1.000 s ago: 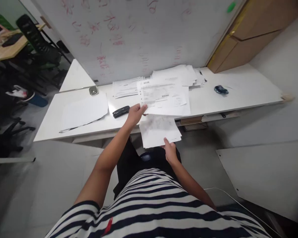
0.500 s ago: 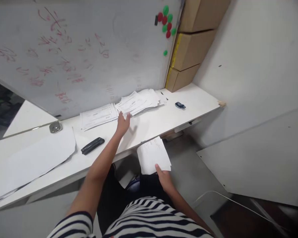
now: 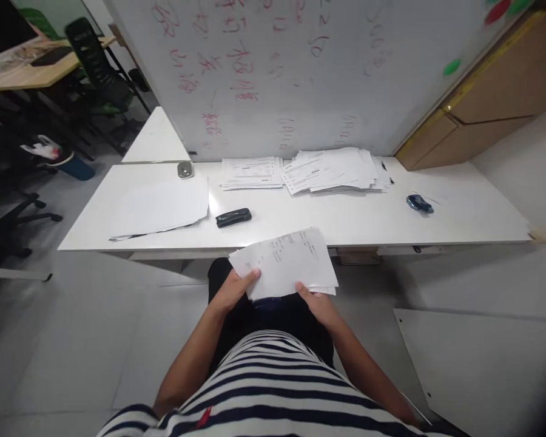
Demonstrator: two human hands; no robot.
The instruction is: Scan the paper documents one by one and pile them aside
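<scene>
Just in front of the desk edge, above my lap, I hold several white printed sheets of paper (image 3: 286, 261). My left hand (image 3: 238, 287) pinches their left side, thumb on top. At the lower right edge my right hand (image 3: 315, 303) grips them the same way, its fingers hidden underneath. A black stapler (image 3: 233, 217) lies on the desk beyond my left hand. Farther back rest a small stack of printed papers (image 3: 252, 172) and a larger, uneven pile of printed papers (image 3: 332, 170) beside it.
On the white desk (image 3: 368, 221) are blank-looking sheets (image 3: 161, 209), a small metallic round-cornered object (image 3: 185, 169) and a dark blue object (image 3: 419, 203). A whiteboard (image 3: 255, 79) stands behind, with cardboard boxes (image 3: 486, 115) at right. An office chair (image 3: 97, 67) stands far left.
My left hand has come back from the papers on the desk and now grips the sheets alongside my right hand. The view has turned to the left and levelled.
</scene>
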